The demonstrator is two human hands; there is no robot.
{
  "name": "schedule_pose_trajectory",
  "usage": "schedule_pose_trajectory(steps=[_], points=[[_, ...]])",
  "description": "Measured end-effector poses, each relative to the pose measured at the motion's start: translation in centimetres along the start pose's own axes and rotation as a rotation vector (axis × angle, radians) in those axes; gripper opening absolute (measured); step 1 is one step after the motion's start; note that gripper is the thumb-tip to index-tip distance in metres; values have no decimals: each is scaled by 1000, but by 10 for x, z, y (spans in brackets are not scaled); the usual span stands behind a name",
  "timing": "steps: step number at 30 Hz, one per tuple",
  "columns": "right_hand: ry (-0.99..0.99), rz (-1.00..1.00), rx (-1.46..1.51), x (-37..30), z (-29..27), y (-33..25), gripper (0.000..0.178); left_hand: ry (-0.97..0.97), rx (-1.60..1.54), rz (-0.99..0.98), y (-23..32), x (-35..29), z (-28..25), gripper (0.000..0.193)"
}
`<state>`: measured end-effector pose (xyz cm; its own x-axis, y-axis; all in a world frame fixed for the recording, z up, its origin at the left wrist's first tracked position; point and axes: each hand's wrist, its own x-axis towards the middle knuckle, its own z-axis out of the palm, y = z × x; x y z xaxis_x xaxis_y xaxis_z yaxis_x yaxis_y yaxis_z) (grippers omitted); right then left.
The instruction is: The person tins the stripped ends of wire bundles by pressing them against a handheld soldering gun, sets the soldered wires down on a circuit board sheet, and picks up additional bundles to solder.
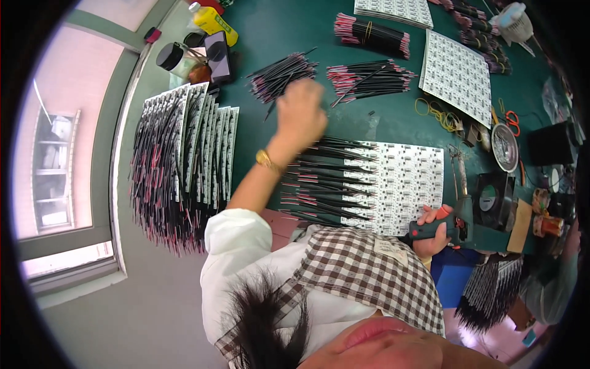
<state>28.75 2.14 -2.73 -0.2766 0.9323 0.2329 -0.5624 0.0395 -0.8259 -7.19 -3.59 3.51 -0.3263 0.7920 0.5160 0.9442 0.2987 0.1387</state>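
Note:
My left hand [301, 115] is curled at the near edge of a loose pile of black wires [284, 75] with pinkish ends. Its fingertips are partly hidden and slightly blurred, so anything in them cannot be made out. My right hand [434, 238] is wrapped round the dark grey handle of a soldering gun [424, 230] with a red button, at the near right corner of a white circuit-board panel [405, 178]. Rows of black wires [326, 182] lie from the panel's left part out over the green table. A second wire pile [369, 80] lies to the right of the first.
Wired panels [184, 147] stand stacked at the left. Farther back are a banded wire bundle [372, 35], more panels [458, 77], a yellow bottle [213, 23] and a phone [217, 55]. At right sit a metal strainer-like dish [505, 147], orange scissors [512, 122] and a black fan-like box [493, 200].

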Motion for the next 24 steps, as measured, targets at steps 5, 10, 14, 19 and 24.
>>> schedule_pose_trajectory(steps=[5,10,14,19,24], points=[[0,100,7,-1,6,-7,41,83,440,-39,-85,19,16,29],[18,102,-20,-4,13,-14,41,-58,503,-114,-83,16,19,16],[20,101,-8,-6,15,-18,41,-83,317,-202,-86,11,12,16],[48,120,-26,-8,21,-23,42,-40,7,-528,-86,21,-6,22],[69,149,-84,-4,26,-25,41,476,-620,-457,-71,5,-17,11]])
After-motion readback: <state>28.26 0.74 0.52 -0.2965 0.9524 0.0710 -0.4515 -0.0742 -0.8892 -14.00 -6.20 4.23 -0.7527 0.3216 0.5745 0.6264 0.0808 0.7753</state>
